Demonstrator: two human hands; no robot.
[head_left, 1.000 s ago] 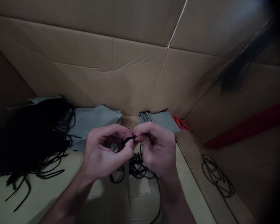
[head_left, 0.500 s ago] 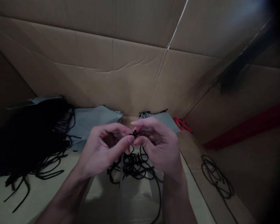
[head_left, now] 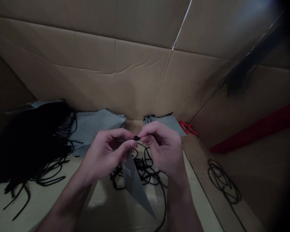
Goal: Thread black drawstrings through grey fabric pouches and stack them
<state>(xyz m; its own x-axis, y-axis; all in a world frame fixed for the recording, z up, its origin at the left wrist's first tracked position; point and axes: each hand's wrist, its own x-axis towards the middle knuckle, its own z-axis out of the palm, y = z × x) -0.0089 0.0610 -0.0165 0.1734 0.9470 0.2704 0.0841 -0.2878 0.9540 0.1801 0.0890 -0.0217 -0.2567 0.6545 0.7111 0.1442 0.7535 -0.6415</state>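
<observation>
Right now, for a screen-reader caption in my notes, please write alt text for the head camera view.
Inside a cardboard box, a left hand and a right hand pinch a short black cord end above a flat grey sheet. Tangled black cord lies below, with a heap of black cords to the left and stacked grey sheets behind.

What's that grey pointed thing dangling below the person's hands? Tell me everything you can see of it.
This flat, matte grey sheet, perhaps paper or card, tapers to a point and hangs at a slant. Faint marks show near its top. Its upper end disappears behind the left hand. A black cord tip is pinched just above it.
</observation>
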